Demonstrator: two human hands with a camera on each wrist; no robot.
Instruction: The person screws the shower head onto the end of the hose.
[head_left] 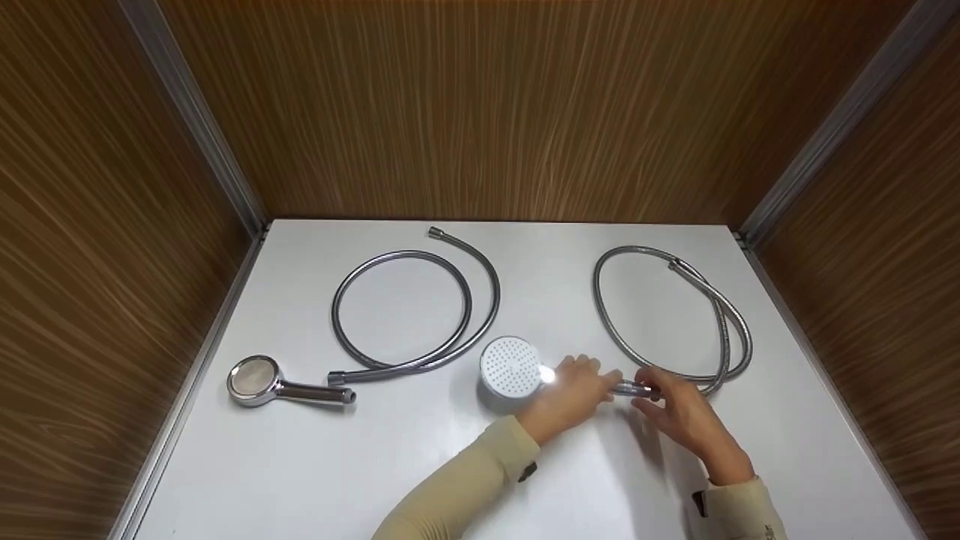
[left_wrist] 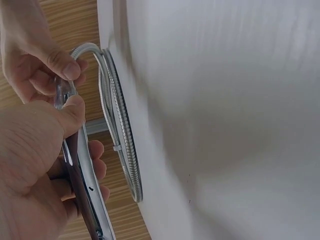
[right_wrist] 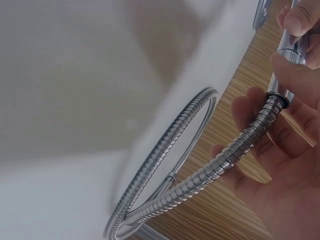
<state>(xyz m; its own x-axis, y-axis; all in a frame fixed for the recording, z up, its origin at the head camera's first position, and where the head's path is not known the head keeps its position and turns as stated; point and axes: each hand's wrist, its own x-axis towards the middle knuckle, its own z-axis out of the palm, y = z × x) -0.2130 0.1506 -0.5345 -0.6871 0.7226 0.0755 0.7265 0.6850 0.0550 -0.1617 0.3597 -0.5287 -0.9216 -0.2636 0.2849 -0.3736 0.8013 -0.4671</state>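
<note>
A chrome hand shower [head_left: 510, 367] with a round white spray face lies across the middle of the work, held a little above the table. My left hand [head_left: 571, 391] grips its handle [left_wrist: 85, 175], fingers wrapped beneath and thumb along the top. At the handle's end, my right hand [head_left: 681, 411] pinches the smooth metal connector [right_wrist: 283, 82] of a flexible shower hose [right_wrist: 200, 175] between thumb and fingers. Connector and handle end are in line, meeting between the two hands. From there the ribbed hose curves down to its loop on the table.
On the white table [head_left: 300, 465], a second shower head [head_left: 253, 379] lies at the left. Beside it a second metal hose [head_left: 336, 300] is coiled in a loop, both ends loose. Wood-grain panels [head_left: 495, 112] enclose the back and sides.
</note>
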